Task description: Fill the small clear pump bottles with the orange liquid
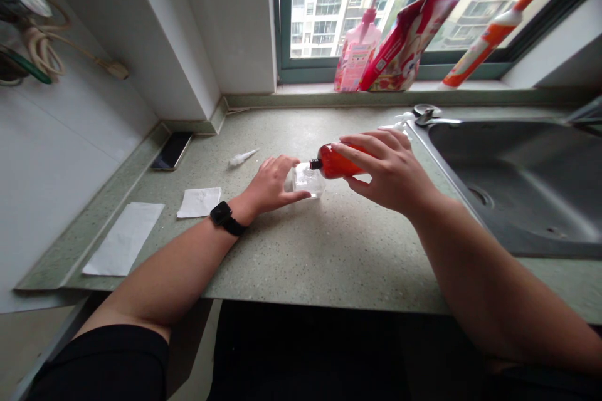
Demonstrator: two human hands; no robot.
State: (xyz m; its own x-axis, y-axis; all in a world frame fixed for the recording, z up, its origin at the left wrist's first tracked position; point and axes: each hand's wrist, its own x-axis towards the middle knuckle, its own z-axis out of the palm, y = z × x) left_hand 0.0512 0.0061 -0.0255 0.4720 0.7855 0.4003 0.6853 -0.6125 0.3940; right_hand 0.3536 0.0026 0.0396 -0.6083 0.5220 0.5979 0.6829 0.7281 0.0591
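Across the speckled, stone-like counter (282, 263), the left hand (268, 187) holds a boxy clear container (308, 185) between thumb and fingers, while a glossy, rounded red bottle (335, 164) tips its ridged neck over it, gripped by the right hand (392, 169).

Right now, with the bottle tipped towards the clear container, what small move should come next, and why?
Probably tilt the bottle slightly further with the right hand: it lies nearly level, its black neck at the container, which the left hand seems to steady, and no stream is visible.
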